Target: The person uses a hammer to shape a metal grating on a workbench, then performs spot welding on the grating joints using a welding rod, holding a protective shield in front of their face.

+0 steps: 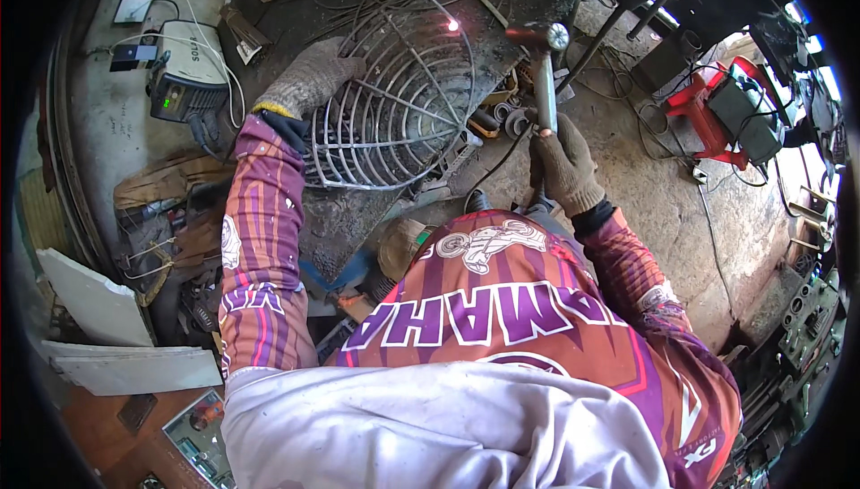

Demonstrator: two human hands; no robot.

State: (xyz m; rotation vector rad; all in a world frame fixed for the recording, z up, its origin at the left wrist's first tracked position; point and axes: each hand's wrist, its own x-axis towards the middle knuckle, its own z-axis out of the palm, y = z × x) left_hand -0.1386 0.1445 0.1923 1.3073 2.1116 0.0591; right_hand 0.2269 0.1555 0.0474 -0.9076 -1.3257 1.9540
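Note:
A round metal wire grille (394,137), built of curved rings crossed by straight spokes, sits in front of me. My left hand (305,77), in a grey knit glove, grips its upper left rim. On the far rim a small spot glows bright pink-white. My right hand (566,165), gloved too, is wrapped round the handle of a hammer (546,72). The hammer stands head up to the right of the grille, apart from it. Its round face shows beside a dark reddish head.
At the left is a welding machine (190,68) with a green light and cables. White boards (94,301) lean below it. A red plastic stool (708,122) bears a dark box at the right. Cables (618,77) trail over the floor, and hand tools (811,319) crowd the right edge.

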